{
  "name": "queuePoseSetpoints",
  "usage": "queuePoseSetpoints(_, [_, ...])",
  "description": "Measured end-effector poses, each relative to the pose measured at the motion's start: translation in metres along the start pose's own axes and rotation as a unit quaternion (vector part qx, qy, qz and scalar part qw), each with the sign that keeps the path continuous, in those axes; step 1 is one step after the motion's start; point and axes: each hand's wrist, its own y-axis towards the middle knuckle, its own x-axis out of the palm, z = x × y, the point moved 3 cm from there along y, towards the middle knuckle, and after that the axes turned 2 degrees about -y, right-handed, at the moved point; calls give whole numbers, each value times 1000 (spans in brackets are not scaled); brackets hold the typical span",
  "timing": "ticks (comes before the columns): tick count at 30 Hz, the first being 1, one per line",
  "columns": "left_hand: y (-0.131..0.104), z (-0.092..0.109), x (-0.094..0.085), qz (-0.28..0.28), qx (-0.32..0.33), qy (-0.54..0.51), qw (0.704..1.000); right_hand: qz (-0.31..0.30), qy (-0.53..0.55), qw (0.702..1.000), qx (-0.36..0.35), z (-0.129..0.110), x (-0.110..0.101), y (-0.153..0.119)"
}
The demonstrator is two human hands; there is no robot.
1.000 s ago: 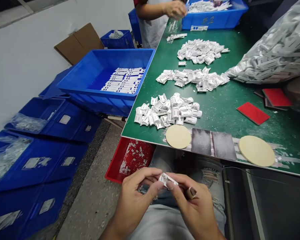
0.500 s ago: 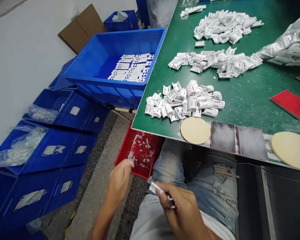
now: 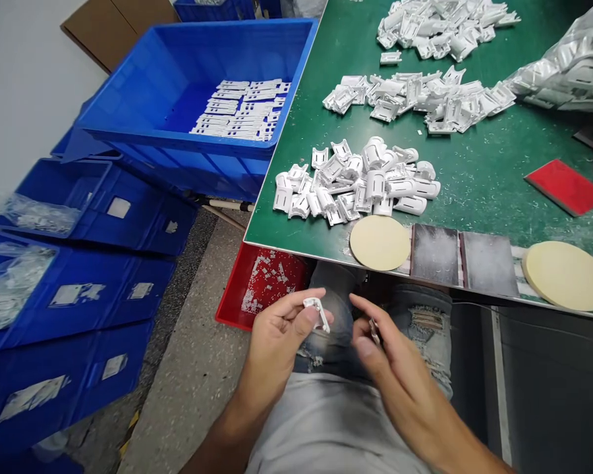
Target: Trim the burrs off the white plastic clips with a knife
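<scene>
My left hand (image 3: 277,339) pinches a small white plastic part (image 3: 318,312) between thumb and fingers, above my lap. To its right, my right hand (image 3: 400,368) is curled around a small dark metal tool (image 3: 374,331), mostly hidden in the fingers; its index finger points toward the part without touching it. On the green table (image 3: 474,191) ahead lies a near pile of curved white parts (image 3: 360,181), with a second pile (image 3: 415,99) and a third pile (image 3: 439,29) farther back.
Left of the table stands a big blue bin (image 3: 178,141) with rows of white pieces. A red tray (image 3: 232,299) with scraps sits below the table corner. Round cream pads (image 3: 380,242) and dark blocks (image 3: 435,253) line the front edge. Blue crates (image 3: 93,263) stack at left.
My left hand has moved right and now holds the white part, which my right hand held before. My right hand has moved right and up. The camera view has shifted slightly.
</scene>
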Motion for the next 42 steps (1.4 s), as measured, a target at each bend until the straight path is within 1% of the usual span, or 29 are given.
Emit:
queuePoseSetpoints(1, [1,3,2,-20,-7,-18,1000,4,-55,997,-46,-4,-12,-2])
queuePoseSetpoints(3, [1,8,9,-64,-28,-49,996,15,-149,979,-138,-12,-32,-5])
queuePoseSetpoints(5, [-3,12,17,-90,-54,-60,993,23,-236,948,-215,-22,-44,-7])
queuePoseSetpoints(7, [-8,15,24,-99,-73,-56,991,39,-317,909,-269,-30,-48,-8])
queuePoseSetpoints(9, [-12,17,29,-99,-78,-42,991,67,-380,872,-302,-37,-49,-9])
queuePoseSetpoints(11, [-14,18,32,-98,-82,-23,992,96,-428,840,-319,-41,-48,-8])
queuePoseSetpoints(14, [-16,19,33,-97,-89,-1,991,119,-467,814,-323,-43,-47,-9])
queuePoseSetpoints(18, [-18,18,33,-102,-85,11,991,130,-485,802,-322,-41,-48,-11])
queuePoseSetpoints(23, [-20,17,33,-106,-86,8,991,141,-498,797,-310,-39,-49,-9])
queuePoseSetpoints(33, [-21,16,34,-101,-92,13,991,143,-491,802,-310,-38,-47,-9])
queuePoseSetpoints(38, [-20,16,35,-89,-91,15,992,132,-488,804,-313,-38,-47,-8])
queuePoseSetpoints(42, [-21,22,36,-71,-105,31,992,152,-485,800,-319,-39,-47,-9])
